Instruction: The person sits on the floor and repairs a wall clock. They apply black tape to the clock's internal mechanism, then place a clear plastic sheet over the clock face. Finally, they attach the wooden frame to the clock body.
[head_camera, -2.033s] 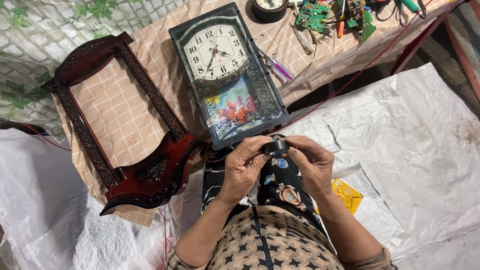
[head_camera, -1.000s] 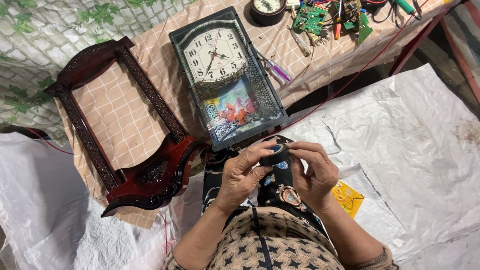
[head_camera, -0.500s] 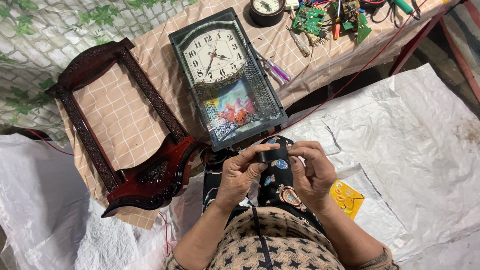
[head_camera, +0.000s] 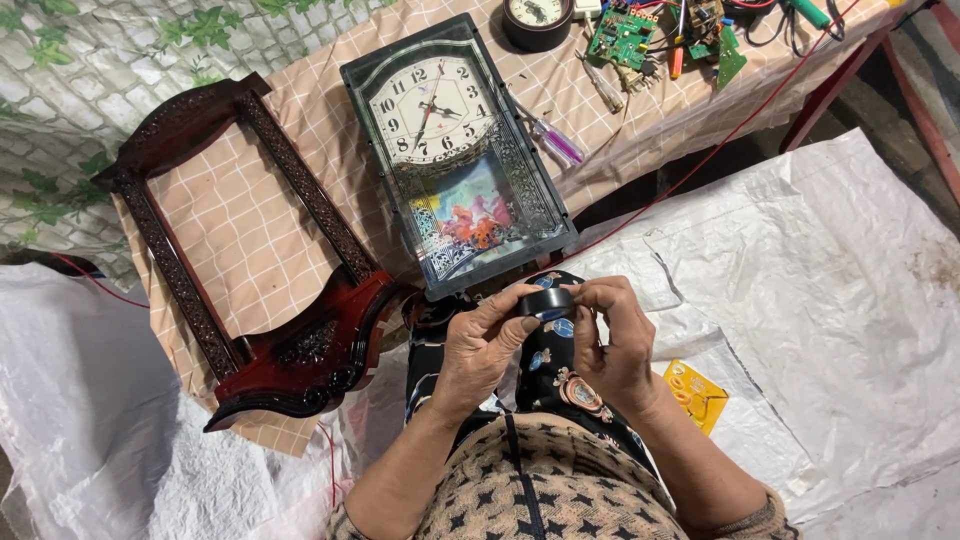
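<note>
Black tape roll (head_camera: 547, 302) pinched between left hand (head_camera: 480, 348) and right hand (head_camera: 615, 345), fingers of both closed on it, above lap, wall clock (head_camera: 455, 150) and dark wooden clock frame (head_camera: 250, 250) on checked table (head_camera: 250, 215) nearby

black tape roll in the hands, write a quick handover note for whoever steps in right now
Left hand and right hand together hold the black tape roll over the lap, fingertips at its edge.
The wall clock lies face up on the checked table, its dark wooden frame beside it, separate.
Screwdrivers and circuit boards sit at the far edge.
Done: clock is out of the frame.
Left: no tape visibly pulled free; clock not refitted.
</note>
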